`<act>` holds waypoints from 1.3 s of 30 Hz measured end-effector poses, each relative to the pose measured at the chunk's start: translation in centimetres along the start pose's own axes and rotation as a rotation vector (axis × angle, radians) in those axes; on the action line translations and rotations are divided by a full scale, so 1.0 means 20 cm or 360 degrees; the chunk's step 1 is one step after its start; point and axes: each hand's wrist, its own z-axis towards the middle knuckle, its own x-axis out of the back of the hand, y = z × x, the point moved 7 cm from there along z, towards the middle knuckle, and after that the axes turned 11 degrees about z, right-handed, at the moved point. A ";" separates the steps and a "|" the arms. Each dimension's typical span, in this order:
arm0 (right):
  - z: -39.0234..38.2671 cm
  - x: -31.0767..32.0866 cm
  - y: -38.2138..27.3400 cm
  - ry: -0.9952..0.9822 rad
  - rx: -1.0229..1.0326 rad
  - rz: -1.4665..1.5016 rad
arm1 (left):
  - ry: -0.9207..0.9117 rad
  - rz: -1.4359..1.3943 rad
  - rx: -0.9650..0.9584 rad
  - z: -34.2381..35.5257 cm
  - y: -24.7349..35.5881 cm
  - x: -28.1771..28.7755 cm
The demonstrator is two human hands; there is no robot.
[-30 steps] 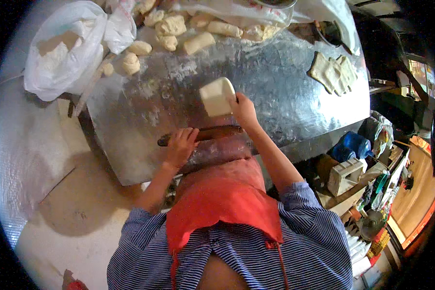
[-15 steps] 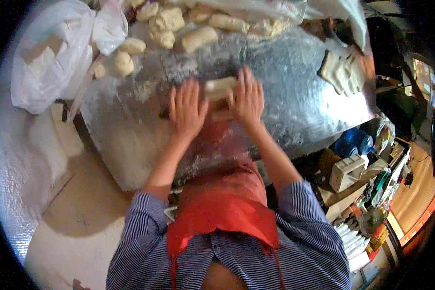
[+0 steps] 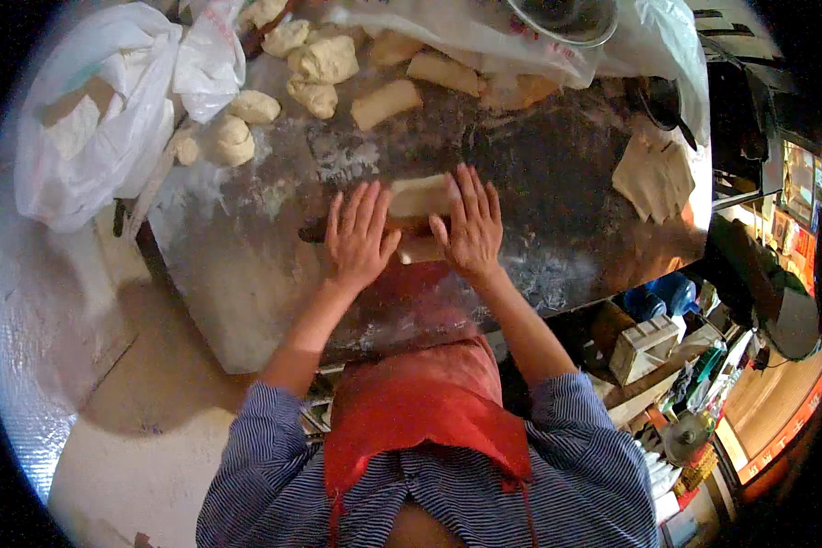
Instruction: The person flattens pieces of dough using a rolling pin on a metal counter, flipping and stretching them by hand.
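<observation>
Here we are at the dark, flour-smeared metal surface [image 3: 566, 183], and the action is right at its near side: a pale strip of dough [image 3: 418, 196] lies between the two hands, with the dark rolling pin [image 3: 312, 235] across it. Left hand [image 3: 361, 237] flat over the pin, right hand [image 3: 472, 233] matching it, fingers stretched out and slightly spread on both. Look along the far side: rounded dough lumps [image 3: 324, 59] crowd together, logs of dough [image 3: 386, 104] beside them, and a clear plastic sheet [image 3: 484, 32] runs behind with a metal bowl [image 3: 566, 16] on it. Over on the right, flattened dough sheets [image 3: 653, 178] overlap; far left, a bulging white plastic bag [image 3: 91, 146]. Down below, pale floor [image 3: 155, 466] on the left, while the right is packed: a blue bottle [image 3: 674, 292], a whitish crate [image 3: 644, 352], and a wooden panel [image 3: 776, 402] with a red-orange border beyond.
</observation>
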 end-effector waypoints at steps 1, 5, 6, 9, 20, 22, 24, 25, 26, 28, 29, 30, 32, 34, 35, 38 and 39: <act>0.08 0.03 0.03 0.0077 -0.0025 -0.0053 | 0.0046 0.0041 0.0009 0.10 0.00 0.02; 0.47 0.04 0.14 0.0281 -0.0175 -0.0179 | 0.0202 0.0150 0.0121 0.52 -0.13 0.11; 0.50 0.05 0.15 0.0313 -0.0226 -0.0216 | 0.0253 0.0142 0.0158 0.54 -0.14 0.14; 0.17 -0.05 0.08 0.0062 0.0090 -0.0101 | 0.0183 0.0146 0.0034 0.25 -0.04 0.02; -0.10 0.03 -0.04 0.0017 0.0185 0.0015 | 0.0065 0.0054 0.0066 -0.06 0.11 0.06; -0.14 0.04 -0.05 -0.0102 0.0117 0.0174 | -0.0065 -0.0038 0.0063 -0.26 0.17 0.06; 0.05 0.11 -0.12 -0.0156 0.0258 0.0112 | -0.0161 -0.0046 0.0041 -0.43 0.20 0.12; 0.23 0.17 -0.13 0.0037 0.0071 0.0384 | -0.0207 -0.0042 0.0027 -0.43 0.21 0.15; 0.33 0.07 -0.05 -0.0141 -0.0130 0.0307 | -0.0246 -0.0043 0.0005 -0.42 0.21 0.15; 0.32 -0.12 0.06 -0.0548 -0.0588 0.0176 | -0.0318 -0.0125 -0.0051 -0.51 0.28 0.14; 0.23 -0.20 0.04 -0.0701 -0.0659 0.0314 | -0.0356 -0.0176 -0.0084 -0.58 0.31 0.12; 0.16 -0.22 0.05 -0.0651 -0.0805 0.0796 | -0.0284 -0.0145 -0.0181 -0.63 0.36 0.10; 0.02 -0.23 -0.06 -0.0579 -0.1022 0.1781 | -0.0142 -0.0055 -0.0296 -0.76 0.45 0.07; -0.03 -0.03 -0.12 -0.0358 -0.1232 0.1946 | 0.0004 -0.0099 -0.0243 -0.82 0.48 0.03; -0.08 0.00 -0.06 -0.0267 -0.1262 0.1833 | 0.0084 -0.0128 -0.0237 -0.83 0.49 0.03; -0.33 0.04 0.22 -0.0256 -0.1119 0.1047 | -0.0050 -0.0143 -0.0250 -0.56 0.41 0.19; -0.34 0.03 0.26 -0.0314 -0.1025 0.0724 | -0.0044 -0.0063 -0.0212 -0.47 0.35 0.22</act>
